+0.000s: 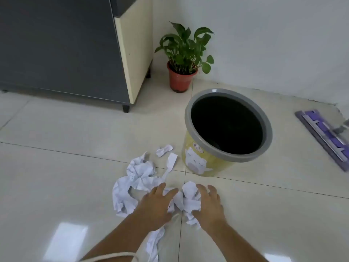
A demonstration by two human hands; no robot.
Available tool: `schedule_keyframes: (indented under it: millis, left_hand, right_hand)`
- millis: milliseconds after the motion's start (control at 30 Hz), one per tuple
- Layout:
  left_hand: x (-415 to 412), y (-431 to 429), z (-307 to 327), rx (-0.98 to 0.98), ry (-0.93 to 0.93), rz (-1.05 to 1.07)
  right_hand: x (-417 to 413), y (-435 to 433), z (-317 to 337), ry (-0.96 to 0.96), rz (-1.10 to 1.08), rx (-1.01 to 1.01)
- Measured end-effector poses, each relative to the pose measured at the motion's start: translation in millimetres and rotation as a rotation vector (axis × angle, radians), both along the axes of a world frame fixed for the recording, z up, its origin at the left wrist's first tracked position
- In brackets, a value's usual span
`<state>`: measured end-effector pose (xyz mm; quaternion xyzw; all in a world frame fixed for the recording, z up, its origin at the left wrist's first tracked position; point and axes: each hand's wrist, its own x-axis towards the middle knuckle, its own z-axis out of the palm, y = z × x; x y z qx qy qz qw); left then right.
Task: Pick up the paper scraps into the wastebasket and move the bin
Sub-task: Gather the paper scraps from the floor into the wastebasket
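Observation:
Crumpled white paper scraps [136,178] lie scattered on the tiled floor in front of me. A small scrap [164,149] and a long strip [171,162] lie closest to the wastebasket. The wastebasket [200,161] is yellow with a cat picture and a grey rim [268,129]; it stands upright to the right of the scraps, its inside dark. My left hand [154,207] and my right hand [207,205] press palm-down on either side of a crumpled wad [188,199], fingers curled around it. Another scrap [154,242] lies under my left forearm.
A potted green plant [181,80] in a red pot stands by the white wall behind the bin. A dark grey cabinet [62,50] on short legs fills the upper left. A purple flat mop head [324,137] lies on the floor at the right edge.

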<state>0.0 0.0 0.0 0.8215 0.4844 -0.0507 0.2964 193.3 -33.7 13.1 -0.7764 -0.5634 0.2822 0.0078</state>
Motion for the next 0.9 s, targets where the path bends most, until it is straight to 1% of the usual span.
schedule_keyframes:
  millis: [133,200,300,367,433,533,633,700,800,900]
  left_hand:
    - [16,18,-23,0.091,0.166,-0.076]
    - [16,14,-37,0.106,0.233,-0.136]
    - [17,4,-49,0.122,0.288,-0.193]
    - [21,1,-54,0.076,0.295,-0.171]
    - [22,1,-58,0.038,0.223,-0.088]
    - [13,4,-58,-0.038,-0.001,0.12]
    - [5,12,-45,-0.07,-0.199,0.351]
    - [2,19,-30,-0.087,-0.32,0.45]
    - [-2,30,0,-0.089,-0.434,0.585]
    - [-15,51,47,-0.077,-0.538,0.729]
  right_hand:
    - [1,11,-18,-0.007,0.113,-0.107]
    - [0,12,-28,-0.039,0.169,-0.165]
    - [-3,8,-41,-0.072,0.233,-0.225]
    - [-7,5,-48,-0.07,0.234,-0.231]
    - [-9,5,-52,-0.035,0.19,-0.198]
    - [-8,10,-50,0.085,0.047,-0.104]
    - [-4,16,-39,0.178,-0.058,0.018]
    - [-5,21,-25,0.239,-0.102,0.092]
    - [-15,31,3,0.305,-0.132,0.188]
    - [-36,45,43,0.371,-0.088,0.269]
